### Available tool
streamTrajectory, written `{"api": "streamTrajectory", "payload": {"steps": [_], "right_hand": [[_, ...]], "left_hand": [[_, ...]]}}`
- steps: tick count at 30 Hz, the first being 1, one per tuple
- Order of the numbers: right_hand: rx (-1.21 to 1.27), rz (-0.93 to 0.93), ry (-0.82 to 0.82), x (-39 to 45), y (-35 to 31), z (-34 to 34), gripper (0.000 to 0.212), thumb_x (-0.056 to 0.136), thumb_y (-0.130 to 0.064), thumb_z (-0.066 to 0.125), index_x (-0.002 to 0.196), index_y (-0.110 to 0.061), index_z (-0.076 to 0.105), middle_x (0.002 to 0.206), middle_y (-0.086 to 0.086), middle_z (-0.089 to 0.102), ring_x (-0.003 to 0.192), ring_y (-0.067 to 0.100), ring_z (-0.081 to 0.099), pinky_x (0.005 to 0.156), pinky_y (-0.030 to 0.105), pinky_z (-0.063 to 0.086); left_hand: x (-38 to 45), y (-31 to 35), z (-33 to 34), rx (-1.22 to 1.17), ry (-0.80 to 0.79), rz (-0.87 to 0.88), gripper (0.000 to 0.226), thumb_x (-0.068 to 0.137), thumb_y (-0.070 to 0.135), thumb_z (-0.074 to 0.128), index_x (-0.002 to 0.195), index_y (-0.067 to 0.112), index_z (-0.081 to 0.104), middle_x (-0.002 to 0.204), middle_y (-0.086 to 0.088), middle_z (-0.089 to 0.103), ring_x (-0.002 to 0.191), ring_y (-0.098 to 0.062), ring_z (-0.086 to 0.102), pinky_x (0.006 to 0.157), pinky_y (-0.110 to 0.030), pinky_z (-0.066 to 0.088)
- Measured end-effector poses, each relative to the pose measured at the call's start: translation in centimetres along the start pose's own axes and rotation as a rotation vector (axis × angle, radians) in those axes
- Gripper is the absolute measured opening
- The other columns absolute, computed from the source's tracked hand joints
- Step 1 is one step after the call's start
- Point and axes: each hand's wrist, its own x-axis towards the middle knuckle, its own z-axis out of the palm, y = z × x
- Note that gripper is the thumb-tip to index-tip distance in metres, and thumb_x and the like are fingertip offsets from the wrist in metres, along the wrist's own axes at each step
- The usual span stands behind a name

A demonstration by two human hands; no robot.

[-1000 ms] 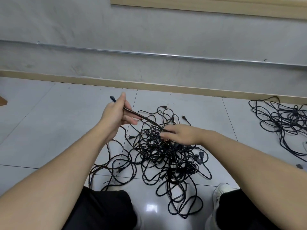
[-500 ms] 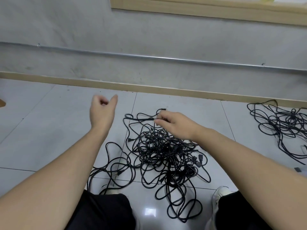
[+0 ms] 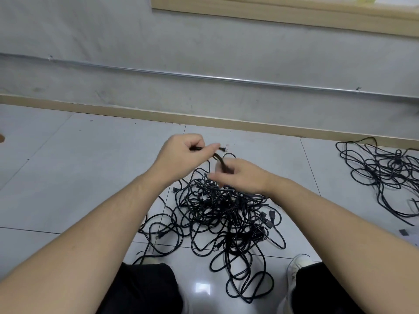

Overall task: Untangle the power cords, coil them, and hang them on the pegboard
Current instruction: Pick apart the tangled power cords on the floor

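Glossy white floor tiles (image 3: 68, 177) with thin grout lines. Beige skirting strip (image 3: 226, 122) along a grey concrete wall (image 3: 204, 48). Metal conduit pipe (image 3: 226, 78) runs across the wall. Light wooden frame edge (image 3: 272, 14) above. White shoe (image 3: 297, 266) bottom right; black trousers (image 3: 145, 288).

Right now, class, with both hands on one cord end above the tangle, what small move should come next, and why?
Probably draw that cord end slowly up and away from the tangled pile. The left hand pinches it near the plug and the right hand holds the same cord lower down, but the rest is buried in the tangle, so a gentle pull should show where it snags.
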Motion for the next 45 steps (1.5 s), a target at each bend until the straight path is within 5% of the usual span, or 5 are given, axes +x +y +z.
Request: {"api": "streamTrajectory", "payload": {"steps": [9, 19, 32, 40, 45], "right_hand": [[-0.256, 0.134, 0.0, 0.1, 3.7, -0.8, 0.036, 0.108, -0.043, 0.039, 0.087, -0.027, 0.063, 0.077, -0.009, 0.06, 0.074, 0.006, 0.055, 0.082, 0.033, 0.045], [-0.142, -0.064, 0.202, 1.4, -1.4, -0.5, 0.016, 0.107, -0.031, 0.047, 0.102, -0.022, 0.059, 0.083, -0.002, 0.065, 0.072, 0.008, 0.055, 0.07, 0.023, 0.043], [-0.456, 0.103, -0.137, -0.4, 8.0, 0.2, 0.03, 0.108, -0.038, 0.041, 0.094, -0.019, 0.059, 0.086, -0.005, 0.063, 0.083, 0.017, 0.059, 0.081, 0.034, 0.046], [-0.37, -0.055, -0.029, 1.4, 5.8, 0.0, 0.028, 0.106, -0.038, 0.048, 0.085, -0.027, 0.063, 0.071, -0.008, 0.064, 0.066, 0.01, 0.057, 0.068, 0.029, 0.045], [-0.085, -0.006, -0.057, 2.0, 6.2, -0.9, 0.012, 0.1, -0.031, 0.063, 0.091, -0.032, 0.071, 0.081, -0.009, 0.07, 0.063, 0.001, 0.055, 0.067, 0.02, 0.043]], "left_hand": [[0.5, -2.3, -4.0, -0.017, 0.264, -0.16, 0.052, 0.095, 0.02, 0.071, 0.054, 0.009, 0.041, 0.048, 0.01, 0.035, 0.045, -0.004, 0.029, 0.049, -0.017, 0.029], [-0.4, 0.0, -2.6, 0.409, -0.491, -0.198, 0.029, 0.094, 0.057, 0.061, 0.088, 0.031, 0.073, 0.055, 0.016, 0.058, 0.052, 0.002, 0.049, 0.056, -0.025, 0.039], [-0.8, -1.9, -5.7, 0.241, -0.458, -0.293, 0.043, 0.103, 0.042, 0.054, 0.069, 0.016, 0.057, 0.058, 0.004, 0.054, 0.056, -0.016, 0.044, 0.056, -0.027, 0.041], [1.3, -2.0, 0.4, 0.574, -0.582, -0.165, 0.05, 0.1, 0.052, 0.055, 0.146, 0.038, 0.044, 0.13, 0.011, 0.063, 0.091, -0.013, 0.061, 0.086, -0.028, 0.046], [3.9, -2.1, 4.3, 0.781, -0.744, -0.084, 0.033, 0.102, 0.055, 0.049, 0.119, 0.034, 0.067, 0.088, 0.013, 0.063, 0.086, -0.014, 0.062, 0.074, -0.031, 0.041]]}}
